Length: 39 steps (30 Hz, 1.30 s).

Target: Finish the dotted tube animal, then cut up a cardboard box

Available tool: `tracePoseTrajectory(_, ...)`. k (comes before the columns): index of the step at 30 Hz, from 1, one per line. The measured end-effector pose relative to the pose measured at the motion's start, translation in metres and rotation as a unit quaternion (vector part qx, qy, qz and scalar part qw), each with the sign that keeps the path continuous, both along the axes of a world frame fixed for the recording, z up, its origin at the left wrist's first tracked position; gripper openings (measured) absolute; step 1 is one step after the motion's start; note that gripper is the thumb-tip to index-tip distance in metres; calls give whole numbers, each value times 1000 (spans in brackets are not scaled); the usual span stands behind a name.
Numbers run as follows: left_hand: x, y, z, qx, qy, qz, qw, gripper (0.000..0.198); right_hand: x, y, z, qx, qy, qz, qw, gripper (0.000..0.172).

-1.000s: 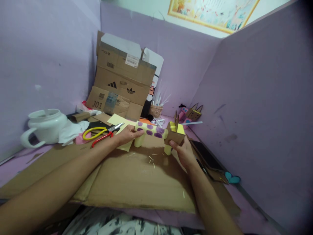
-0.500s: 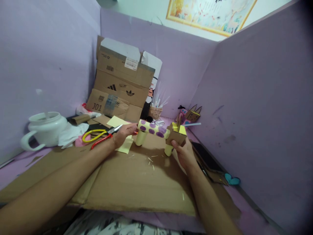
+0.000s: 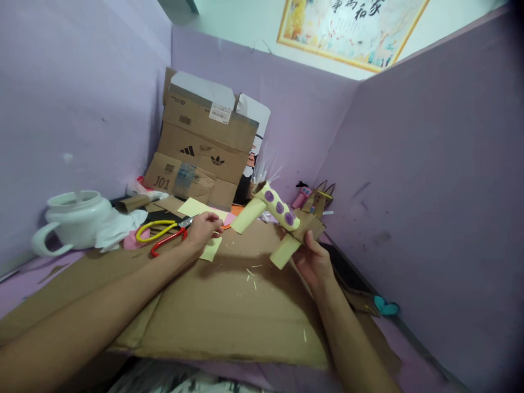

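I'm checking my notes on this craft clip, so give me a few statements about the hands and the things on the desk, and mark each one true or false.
The right hand holds the spotted tube animal tilted above the cardboard sheet. True.
The animal's spots are green. False: they are purple.
The left hand also grips the animal. False: it is apart from it, next to the scissors.
A white pot stands at the far left. True.

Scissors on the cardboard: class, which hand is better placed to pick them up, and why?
Left, probably: the left hand lies beside the scissors, while the right hand grips the spotted paper-roll animal.
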<state>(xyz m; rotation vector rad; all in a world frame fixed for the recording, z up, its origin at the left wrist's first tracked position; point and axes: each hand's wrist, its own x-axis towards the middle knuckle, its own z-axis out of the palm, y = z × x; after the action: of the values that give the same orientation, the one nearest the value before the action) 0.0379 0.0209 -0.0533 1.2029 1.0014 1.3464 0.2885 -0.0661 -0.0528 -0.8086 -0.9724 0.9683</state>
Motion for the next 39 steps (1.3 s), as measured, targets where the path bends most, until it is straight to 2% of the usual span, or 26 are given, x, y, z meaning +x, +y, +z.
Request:
tracePoseTrajectory(6, -1, -4, -1, -1, 25, -8, 1000, 25, -4, -4, 0, 47, -25, 0, 999, 34)
tracePoseTrajectory(9, -1, -8, 2, -15, 24, -10, 1000, 27, -8, -5, 0, 69, -17, -49, 996, 43)
tracePoseTrajectory(12, -1, -9, 2, -38, 33, 11, 999, 16, -10, -2, -4, 106, -41, -109, 988, 57)
tracePoseTrajectory(14, -1, -7, 0, -54, 39, 26, 997, 11, -10, 3, -7, 120, -71, -134, 981, 59)
tracePoseTrajectory(17, -2, -4, -3, -68, 41, 37, 996, 11, -11, 8, -11, 94, -124, -152, 976, 56)
tracePoseTrajectory(21, -2, -2, -3, -72, 49, 36, 996, 11, -17, 8, -8, 70, -185, -140, 970, 61)
tracePoseTrajectory(27, -2, -2, -3, -76, 53, 39, 995, 14, -21, 4, -6, 62, -181, -79, 978, 70)
tracePoseTrajectory(33, -3, 0, -3, -89, 42, 52, 994, 25, -12, 4, -11, 66, -160, -91, 981, 83)
tracePoseTrajectory(39, -3, -2, 1, -100, 46, 54, 992, 29, -11, 10, -15, 69, -159, -95, 980, 85)
